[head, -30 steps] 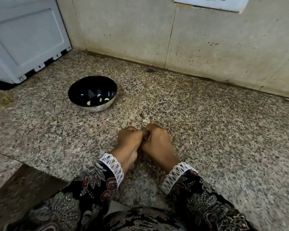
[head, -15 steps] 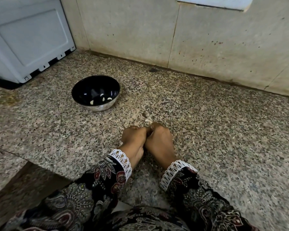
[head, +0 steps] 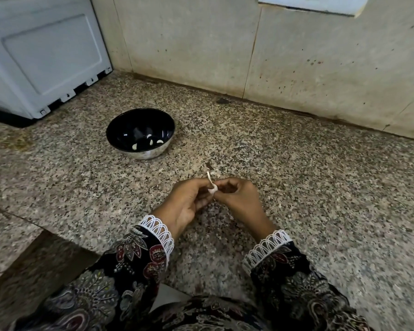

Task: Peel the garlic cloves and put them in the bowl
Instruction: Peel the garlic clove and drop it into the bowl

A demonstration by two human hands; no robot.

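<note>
Head view: a clove is pinched between the fingertips of the left hand and right hand, skin trailing beyond them. The skin is best pulled away in strips while the clove is held firmly. Peeled cloves are seen in the bowl, beyond the left fingers.

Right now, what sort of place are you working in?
Likely a home kitchen: a speckled stone counter against a tiled wall, a white appliance, and a bowl holding peeled garlic cloves.
</note>
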